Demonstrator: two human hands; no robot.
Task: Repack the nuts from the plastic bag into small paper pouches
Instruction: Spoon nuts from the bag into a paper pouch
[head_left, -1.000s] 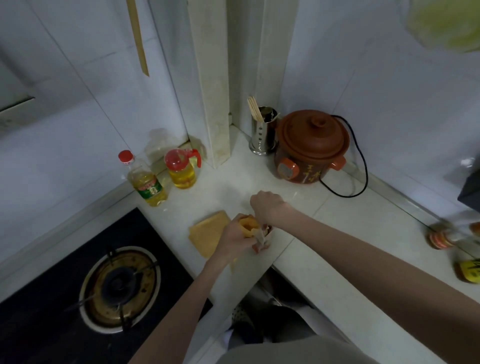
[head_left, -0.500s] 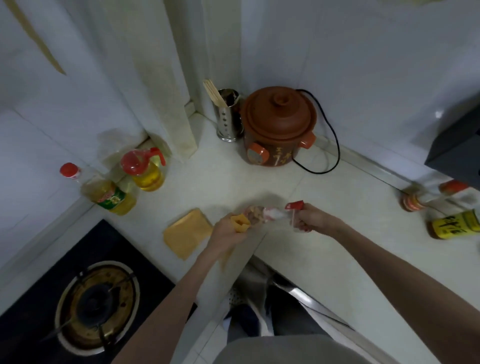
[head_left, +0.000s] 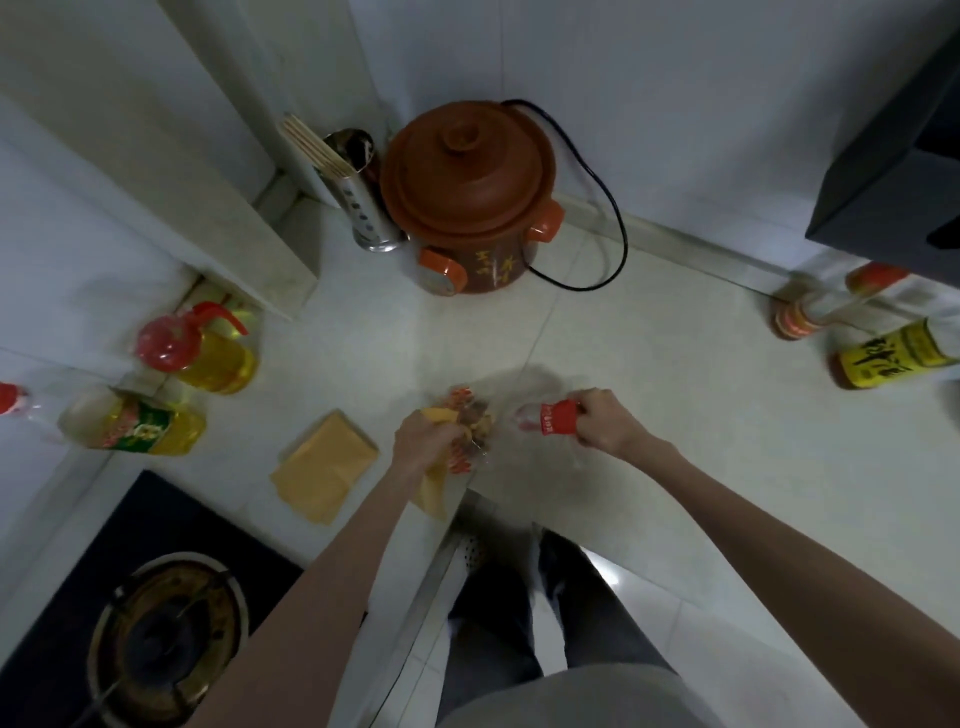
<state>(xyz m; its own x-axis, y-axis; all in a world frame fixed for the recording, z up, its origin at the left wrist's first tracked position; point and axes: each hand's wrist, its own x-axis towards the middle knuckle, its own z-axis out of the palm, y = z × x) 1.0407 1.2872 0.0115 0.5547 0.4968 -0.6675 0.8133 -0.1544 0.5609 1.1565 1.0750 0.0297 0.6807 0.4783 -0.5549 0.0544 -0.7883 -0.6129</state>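
My left hand (head_left: 420, 442) holds a yellow paper pouch (head_left: 435, 483) by its open mouth at the counter's front corner. My right hand (head_left: 605, 422) grips the red-topped end of a clear plastic bag (head_left: 545, 418), tipped sideways so its other end meets the pouch mouth. Brown nuts (head_left: 475, 421) show where bag and pouch meet, blurred. A stack of flat yellow pouches (head_left: 324, 467) lies on the counter to the left of my left hand.
A brown clay slow cooker (head_left: 467, 197) with a black cord (head_left: 608, 249) and a steel chopstick holder (head_left: 363, 208) stand at the back. Oil bottles (head_left: 202, 353) sit left, sauce bottles (head_left: 888, 353) right. A gas burner (head_left: 161, 644) is at the lower left.
My right hand has moved right from the pouch and stretched the plastic bag out sideways. The view has tilted further down; my left hand keeps hold of the pouch.
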